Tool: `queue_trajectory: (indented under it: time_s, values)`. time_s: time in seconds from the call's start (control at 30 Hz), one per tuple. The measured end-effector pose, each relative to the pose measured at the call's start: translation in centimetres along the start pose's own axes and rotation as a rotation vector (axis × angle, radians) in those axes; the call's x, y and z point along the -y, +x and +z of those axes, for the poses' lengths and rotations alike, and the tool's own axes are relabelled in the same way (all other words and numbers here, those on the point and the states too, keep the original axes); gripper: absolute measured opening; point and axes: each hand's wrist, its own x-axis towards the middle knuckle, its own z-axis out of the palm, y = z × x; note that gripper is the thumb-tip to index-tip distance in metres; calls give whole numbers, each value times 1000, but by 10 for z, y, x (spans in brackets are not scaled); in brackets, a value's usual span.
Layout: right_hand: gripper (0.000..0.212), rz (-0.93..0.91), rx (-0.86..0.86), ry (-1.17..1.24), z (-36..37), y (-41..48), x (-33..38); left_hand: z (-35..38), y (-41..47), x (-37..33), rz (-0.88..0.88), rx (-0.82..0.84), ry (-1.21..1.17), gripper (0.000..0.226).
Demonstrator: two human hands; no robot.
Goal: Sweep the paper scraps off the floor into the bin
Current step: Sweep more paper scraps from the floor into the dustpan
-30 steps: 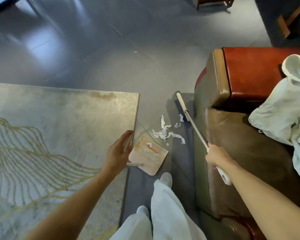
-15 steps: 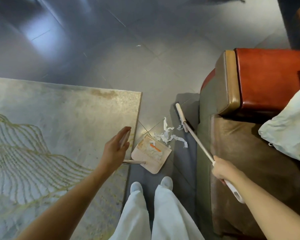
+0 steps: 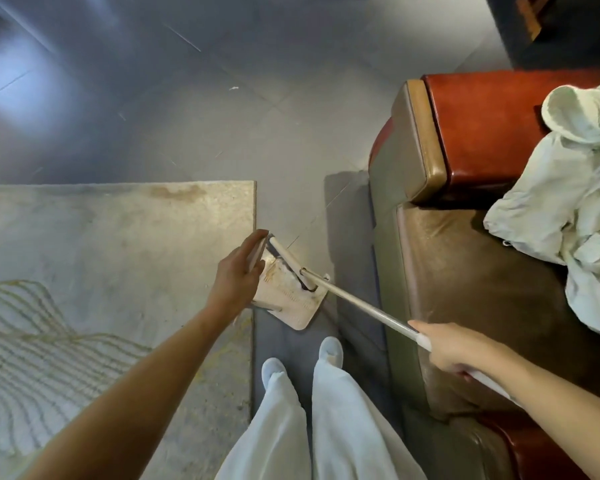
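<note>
A beige dustpan (image 3: 288,301) lies on the grey floor beside the rug's corner. My left hand (image 3: 236,278) grips its upright pale handle. My right hand (image 3: 454,348) grips the pole of a white broom. The broom head (image 3: 290,263) lies across the pan's mouth, touching it. The pile of paper scraps does not show on the floor; whether it lies in the pan under the broom head I cannot tell. One small white scrap (image 3: 234,88) lies far off on the tiles. No bin is in view.
A pale rug with gold lines (image 3: 101,254) covers the floor at left. A brown and red leather sofa (image 3: 465,271) stands close at right, with a white cloth (image 3: 575,202) on it. My feet (image 3: 329,351) stand just behind the dustpan. Dark furniture (image 3: 551,29) is at top right.
The broom head has swept left from beside the sofa onto the dustpan's mouth. The scrap pile that lay between them is gone from the floor. My right hand has slid up the pole.
</note>
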Motion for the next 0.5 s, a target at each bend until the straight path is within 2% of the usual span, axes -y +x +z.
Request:
queue_trajectory:
  time_s: [0.17,0.37,0.5]
  values:
    - [79,42,-56,90,10,-22,-3,-10,-14,8,38,71,-7,51]
    - [78,66,-109,166,8,-2,21,-10,-11,11,45,65,6,53]
    - [66,67,-84,153,20,14,58,-2,5,4,52,58,0,54]
